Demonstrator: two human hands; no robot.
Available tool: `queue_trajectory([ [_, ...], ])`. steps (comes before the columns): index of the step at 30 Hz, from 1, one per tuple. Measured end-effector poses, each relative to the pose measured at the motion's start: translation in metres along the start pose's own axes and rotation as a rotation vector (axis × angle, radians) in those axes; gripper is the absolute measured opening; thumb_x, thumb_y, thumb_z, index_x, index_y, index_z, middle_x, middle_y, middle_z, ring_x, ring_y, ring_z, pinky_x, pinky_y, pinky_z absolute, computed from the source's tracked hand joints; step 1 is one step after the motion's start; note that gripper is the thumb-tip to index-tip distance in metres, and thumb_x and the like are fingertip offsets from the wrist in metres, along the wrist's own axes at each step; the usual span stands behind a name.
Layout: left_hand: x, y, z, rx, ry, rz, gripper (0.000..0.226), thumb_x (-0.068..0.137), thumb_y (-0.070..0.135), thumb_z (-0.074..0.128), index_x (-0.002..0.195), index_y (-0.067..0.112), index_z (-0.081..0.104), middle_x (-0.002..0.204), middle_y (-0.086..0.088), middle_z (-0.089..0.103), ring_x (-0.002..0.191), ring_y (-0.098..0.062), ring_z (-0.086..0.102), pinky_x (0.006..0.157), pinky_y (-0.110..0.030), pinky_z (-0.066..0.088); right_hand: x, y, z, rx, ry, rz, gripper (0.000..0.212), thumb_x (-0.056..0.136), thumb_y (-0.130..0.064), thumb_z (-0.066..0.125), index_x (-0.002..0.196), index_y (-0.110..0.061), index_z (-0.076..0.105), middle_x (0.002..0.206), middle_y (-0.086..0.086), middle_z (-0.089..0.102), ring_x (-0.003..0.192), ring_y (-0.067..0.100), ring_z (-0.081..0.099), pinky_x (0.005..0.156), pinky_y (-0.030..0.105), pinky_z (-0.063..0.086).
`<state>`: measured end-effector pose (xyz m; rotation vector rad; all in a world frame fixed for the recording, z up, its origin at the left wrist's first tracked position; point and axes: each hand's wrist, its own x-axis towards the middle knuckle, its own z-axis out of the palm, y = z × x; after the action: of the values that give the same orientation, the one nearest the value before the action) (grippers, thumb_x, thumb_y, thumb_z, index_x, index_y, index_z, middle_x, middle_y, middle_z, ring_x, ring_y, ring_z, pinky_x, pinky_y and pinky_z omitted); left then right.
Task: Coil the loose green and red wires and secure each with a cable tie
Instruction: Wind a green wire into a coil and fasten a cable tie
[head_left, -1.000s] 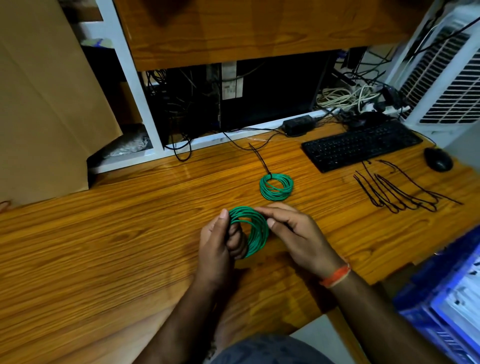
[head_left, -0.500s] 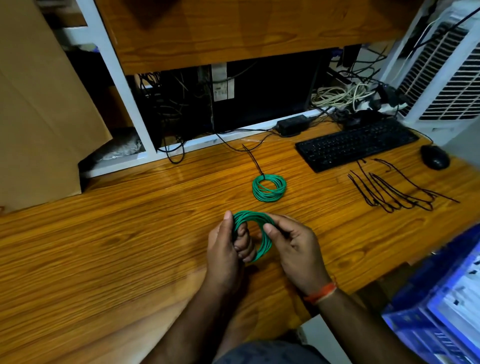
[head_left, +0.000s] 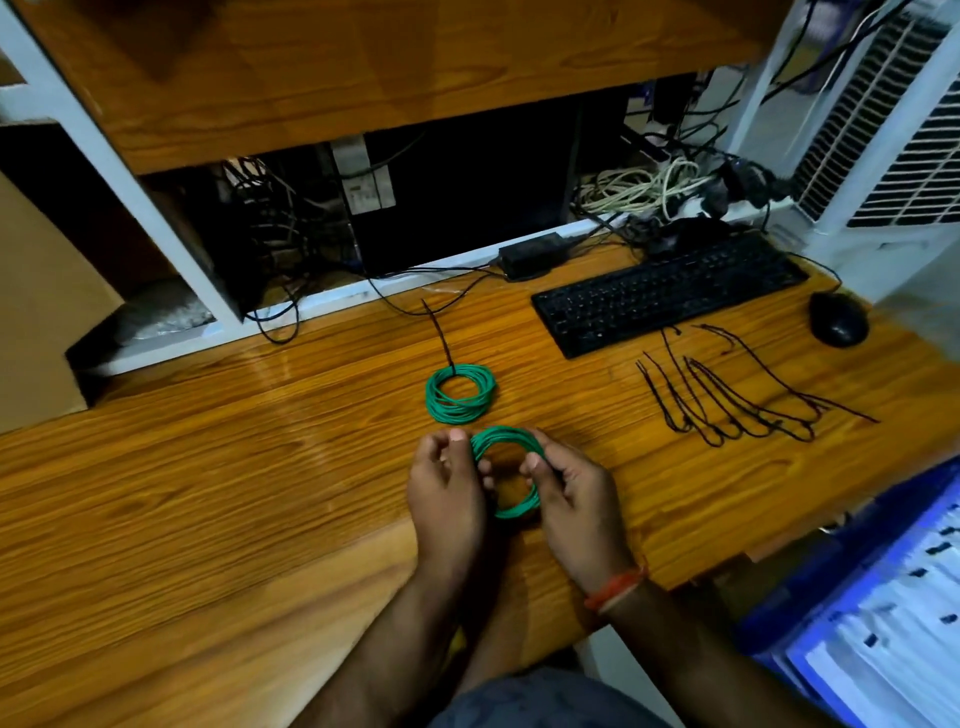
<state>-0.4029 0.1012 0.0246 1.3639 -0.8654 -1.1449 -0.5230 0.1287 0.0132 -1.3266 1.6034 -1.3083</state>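
A green wire coil is held just above the wooden desk near its front edge. My left hand grips the coil's left side with thumb and curled fingers. My right hand pinches its right side. Just beyond lies a second green coil, tied with a black cable tie whose tail points away from me. Several loose black cable ties lie spread on the desk to the right. No red wire is in view.
A black keyboard and a mouse sit at the back right. A black adapter with cables lies by the shelf edge. A blue crate stands off the desk's right front. Cardboard leans at the left.
Both hands have kept hold of the coil. The right thumb slid from the coil's top to its right side, and the coil now faces me more openly. The camera tilted slightly.
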Motion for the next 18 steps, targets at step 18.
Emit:
queue_trajectory([
  [18, -0.031, -0.02, 0.093, -0.048, 0.045, 0.206, 0.026, 0.097, 0.05, 0.057, 0.102, 0.024, 0.059, 0.068, -0.004, 0.055, 0.057, -0.018, 0.049, 0.053, -0.036, 0.039, 0.052, 0.017, -0.055, -0.092, 0.054, 0.065, 0.058, 0.107, -0.047, 0.041, 0.057, -0.019, 0.044, 0.054, -0.007, 0.048, 0.051, 0.007, 0.044, 0.052, 0.038, 0.022],
])
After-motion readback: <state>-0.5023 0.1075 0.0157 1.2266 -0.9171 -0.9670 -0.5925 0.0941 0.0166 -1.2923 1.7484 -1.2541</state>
